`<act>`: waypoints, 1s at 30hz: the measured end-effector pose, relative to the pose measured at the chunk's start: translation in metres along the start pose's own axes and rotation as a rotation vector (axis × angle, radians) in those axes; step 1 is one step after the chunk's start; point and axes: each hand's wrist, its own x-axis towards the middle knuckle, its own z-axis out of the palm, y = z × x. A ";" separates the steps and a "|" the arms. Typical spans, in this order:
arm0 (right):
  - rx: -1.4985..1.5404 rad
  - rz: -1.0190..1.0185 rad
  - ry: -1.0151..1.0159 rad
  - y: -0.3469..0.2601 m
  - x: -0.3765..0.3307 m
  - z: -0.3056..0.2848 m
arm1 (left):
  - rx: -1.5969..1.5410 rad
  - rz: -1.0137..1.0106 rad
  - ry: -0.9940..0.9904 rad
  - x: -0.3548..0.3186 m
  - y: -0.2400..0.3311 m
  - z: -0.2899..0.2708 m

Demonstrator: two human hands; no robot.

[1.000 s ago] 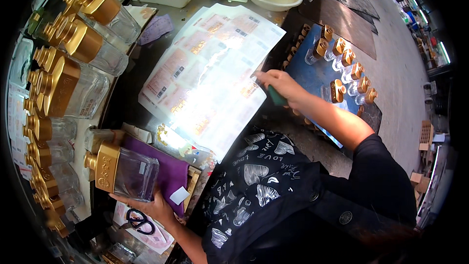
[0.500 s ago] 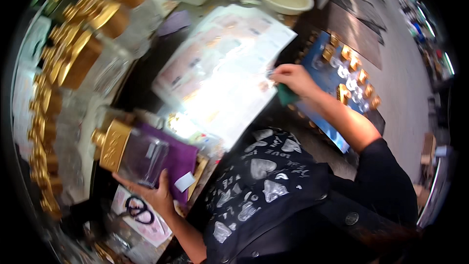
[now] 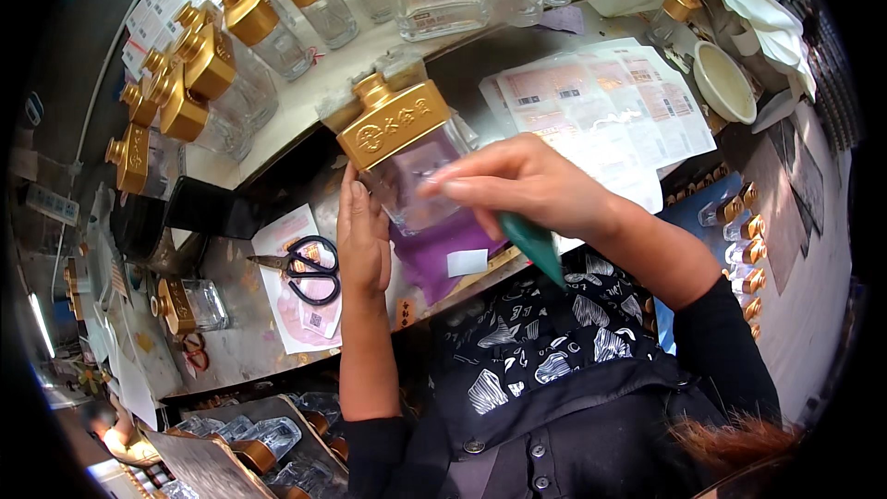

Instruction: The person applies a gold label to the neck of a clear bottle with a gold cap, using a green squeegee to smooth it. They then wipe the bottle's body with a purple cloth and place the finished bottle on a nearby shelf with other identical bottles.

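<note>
A clear glass bottle [image 3: 407,189] with a large gold cap [image 3: 393,125] lies tilted over a purple cloth [image 3: 434,263]. Along the bottle's left side is my left hand [image 3: 365,236], its straight fingers pressed against the glass and partly behind it. My right hand [image 3: 540,189] is over the bottle's front, thumb and forefinger pinched close to the glass. Whatever is between those fingertips is too small to make out. A flat green pointed piece [image 3: 531,245] sticks out from under my right palm, held by the curled fingers. A small white slip [image 3: 467,262] rests on the cloth.
Black-handled scissors [image 3: 314,270] lie on printed paper at the left. Label sheets [image 3: 591,92] spread beyond my right hand. Several gold-capped bottles [image 3: 254,23] line the raised shelf. A smaller bottle [image 3: 192,305] lies further left. A white bowl [image 3: 723,83] stands at the far right.
My right hand has moved left from the label sheets to the bottle, carrying the green piece. My left hand has shifted from the bottle's base to its side. The view has turned left.
</note>
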 end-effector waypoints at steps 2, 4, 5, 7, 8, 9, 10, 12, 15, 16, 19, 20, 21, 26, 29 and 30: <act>-0.009 0.004 0.026 0.018 0.015 0.003 | -0.109 -0.026 -0.077 0.001 0.006 0.001; -0.088 -0.041 0.122 0.050 0.028 -0.002 | -0.097 -0.016 -0.048 0.002 0.003 0.000; -0.104 -0.028 0.136 0.054 0.028 -0.004 | -0.093 -0.011 -0.032 0.002 0.002 0.002; -0.133 -0.003 0.165 0.055 0.027 -0.004 | 0.016 0.019 0.000 0.001 0.003 0.008; -0.153 -0.001 0.184 0.056 0.027 -0.003 | 0.086 0.039 0.028 0.001 0.002 0.010; -0.173 0.001 0.203 0.056 0.026 -0.002 | 0.156 0.060 0.055 0.001 0.000 0.011; -0.192 0.003 0.231 0.056 0.025 -0.003 | 0.072 0.028 0.081 0.004 -0.001 0.012; -0.266 0.027 0.254 0.058 0.021 -0.008 | 0.062 0.016 0.066 0.005 0.000 0.015; -0.330 0.000 0.296 0.065 0.018 -0.011 | 0.087 0.037 0.069 0.005 0.000 0.017; -0.345 -0.017 0.315 0.067 0.016 -0.012 | 0.107 0.041 0.070 0.006 -0.001 0.017; -0.363 -0.010 0.353 0.066 0.013 -0.014 | 0.126 0.045 0.070 0.006 -0.004 0.015; -0.347 -0.004 0.353 0.067 0.012 -0.017 | 0.128 0.046 0.070 0.006 -0.003 0.013; -0.331 0.001 0.352 0.069 0.012 -0.023 | 0.100 0.028 0.069 0.007 -0.003 0.011; -0.444 0.006 0.437 0.062 0.027 -0.032 | 0.143 0.036 0.063 0.010 -0.002 0.014; -0.627 0.006 0.363 0.059 0.040 -0.028 | 0.156 0.027 0.071 0.013 -0.003 0.012; -0.595 0.030 0.344 0.057 0.042 -0.027 | 0.153 0.021 0.075 0.013 -0.003 0.012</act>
